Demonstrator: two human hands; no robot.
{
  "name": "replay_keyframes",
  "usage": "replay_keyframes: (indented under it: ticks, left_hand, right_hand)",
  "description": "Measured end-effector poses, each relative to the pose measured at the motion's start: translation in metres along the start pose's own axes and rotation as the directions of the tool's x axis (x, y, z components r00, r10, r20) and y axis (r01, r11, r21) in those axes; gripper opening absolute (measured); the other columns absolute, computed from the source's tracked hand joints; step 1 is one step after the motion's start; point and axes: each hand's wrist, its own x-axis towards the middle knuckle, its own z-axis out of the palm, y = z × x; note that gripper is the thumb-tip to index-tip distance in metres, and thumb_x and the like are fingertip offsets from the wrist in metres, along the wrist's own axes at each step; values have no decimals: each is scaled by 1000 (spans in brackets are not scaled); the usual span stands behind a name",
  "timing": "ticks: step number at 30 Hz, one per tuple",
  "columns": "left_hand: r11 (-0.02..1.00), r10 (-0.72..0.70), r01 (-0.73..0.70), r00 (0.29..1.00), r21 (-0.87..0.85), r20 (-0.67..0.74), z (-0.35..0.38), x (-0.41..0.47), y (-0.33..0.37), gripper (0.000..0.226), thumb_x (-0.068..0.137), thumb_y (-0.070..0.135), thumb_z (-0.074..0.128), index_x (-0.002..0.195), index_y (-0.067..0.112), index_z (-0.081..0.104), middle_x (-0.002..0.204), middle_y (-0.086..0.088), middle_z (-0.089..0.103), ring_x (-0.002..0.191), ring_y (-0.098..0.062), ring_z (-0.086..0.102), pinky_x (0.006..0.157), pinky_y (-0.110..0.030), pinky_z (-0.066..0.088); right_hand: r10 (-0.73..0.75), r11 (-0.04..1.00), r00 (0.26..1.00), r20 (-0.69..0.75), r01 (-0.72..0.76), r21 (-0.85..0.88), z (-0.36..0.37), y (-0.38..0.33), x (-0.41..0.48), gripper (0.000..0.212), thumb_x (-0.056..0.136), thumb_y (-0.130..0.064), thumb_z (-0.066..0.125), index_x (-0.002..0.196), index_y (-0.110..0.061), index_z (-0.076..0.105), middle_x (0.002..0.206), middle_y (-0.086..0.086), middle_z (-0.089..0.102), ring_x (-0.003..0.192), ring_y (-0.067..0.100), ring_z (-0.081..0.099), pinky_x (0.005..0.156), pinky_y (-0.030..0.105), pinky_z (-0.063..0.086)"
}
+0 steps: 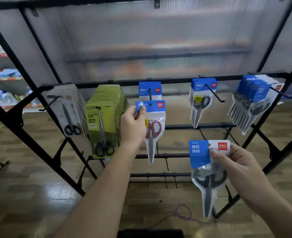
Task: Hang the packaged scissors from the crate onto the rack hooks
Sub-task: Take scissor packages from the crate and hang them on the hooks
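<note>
Left hand (133, 125) pinches red-handled scissors pack (151, 127) below rack hook (150, 93); right hand (234, 166) grips black-handled scissors pack (204, 170).

Purple cord (183, 213) on wooden floor (21, 194)

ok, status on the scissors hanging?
Left hand pinches red-handled pack by header, hole just below centre hook, not hung yet. Right hand holds black-handled pack, low. Hung pack already on that hook; nothing else in the way.
</note>
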Motion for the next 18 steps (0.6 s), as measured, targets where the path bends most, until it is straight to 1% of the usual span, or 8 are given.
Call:
replay_keyframes:
  ticks: [1, 2, 4, 5, 8, 13, 15, 18]
  left_hand:
    - [1000, -8, 8, 1000, 10, -12, 4, 1, 0, 29, 106, 37, 55, 98, 11, 63, 91, -5, 75, 83, -19, 75, 64, -31, 61]
    - [999, -15, 16, 999, 28, -33, 9, 3, -1, 29, 106, 37, 55, 97, 11, 63, 91, -5, 75, 83, -19, 75, 64, -30, 61]
    - [999, -20, 24, 996, 48, -91, 17, 6, -4, 30, 105, 37, 56, 97, 10, 64, 89, -5, 75, 82, -21, 75, 67, -36, 60]
    - [998, -28, 33, 994, 49, -109, 21, 9, -5, 29, 105, 37, 56, 98, 11, 65, 90, -4, 75, 82, -19, 74, 68, -36, 60]
    - [997, -40, 49, 990, 62, -134, 31, 23, -8, 22, 105, 34, 57, 102, 15, 68, 92, 3, 74, 80, -8, 72, 64, -22, 56]
    - [972, 19, 11, 992, 233, -128, 43, 63, -10, 15, 103, 26, 62, 101, 13, 68, 89, 3, 71, 80, -8, 68, 60, -21, 48]
    - [942, 98, -54, 988, 332, -118, 47, 74, -12, 15, 103, 21, 61, 94, 10, 65, 83, 3, 66, 72, -5, 61, 57, -21, 41]
    - [874, 187, -125, 978, 469, -90, 46, 86, -12, 34, 101, 19, 61, 68, 17, 53, 67, 4, 54, 59, -7, 48, 52, -20, 31]
  right_hand:
    - [-2, 1000, 1000, 17, 2, -9, -4, 1, 8, 18, 100, -19, 58, 107, -9, 70, 88, 17, 76, 76, 37, 75, 58, 40, 62]
    - [2, 1000, 999, 35, -2, -13, -9, 1, 17, 18, 99, -19, 58, 107, -9, 70, 88, 17, 76, 76, 37, 75, 60, 43, 62]
    - [16, 1000, 997, 78, -15, -13, -19, 0, 37, 18, 97, -19, 59, 107, -9, 71, 88, 17, 77, 76, 36, 75, 66, 47, 61]
    - [18, 1000, 995, 99, -17, -18, -24, -1, 46, 19, 97, -20, 60, 108, -10, 72, 88, 18, 76, 77, 36, 75, 67, 46, 61]
    - [19, 1000, 990, 140, -15, -27, -37, 0, 70, 20, 95, -22, 62, 109, -11, 71, 89, 16, 77, 77, 32, 75, 66, 41, 62]
    - [18, 1000, 992, 124, -19, 3, -55, 6, 80, 18, 97, -19, 60, 107, -11, 71, 91, 16, 77, 80, 33, 76, 71, 45, 61]
    - [30, 999, 997, 75, -31, 11, -62, 10, 75, 17, 98, -17, 60, 107, -9, 72, 91, 18, 77, 81, 37, 76, 73, 49, 60]
    - [50, 998, 999, 0, -50, 24, -69, 15, 65, 16, 98, -14, 60, 106, -5, 71, 90, 21, 77, 78, 37, 75, 68, 42, 61]
